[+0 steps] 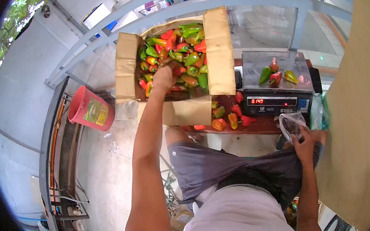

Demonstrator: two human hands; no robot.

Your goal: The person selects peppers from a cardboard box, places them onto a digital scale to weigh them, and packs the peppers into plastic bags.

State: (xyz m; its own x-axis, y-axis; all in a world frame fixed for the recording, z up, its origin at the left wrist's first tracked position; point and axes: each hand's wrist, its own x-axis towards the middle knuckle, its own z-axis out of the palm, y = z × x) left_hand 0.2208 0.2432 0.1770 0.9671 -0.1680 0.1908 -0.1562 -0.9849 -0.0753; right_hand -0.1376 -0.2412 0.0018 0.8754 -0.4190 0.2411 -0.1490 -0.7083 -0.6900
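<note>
The left hand (pixel 163 78) reaches into the cardboard box (pixel 219 53), down among the red and green peppers (pixel 192 59); its fingertips are hidden, so I cannot tell its grip. The near flap (pixel 189 111) lies under that forearm, with a red bucket (pixel 86 108) to its left. The right hand (pixel 304 142) pinches a clear plastic bag (pixel 289 125). Just beyond it, the scale (pixel 256 102) reads 0.140 under 4 peppers (pixel 275 79); loose peppers (pixel 233 120) lie to its left. A railing (pixel 245 2) stands behind the box.
</note>
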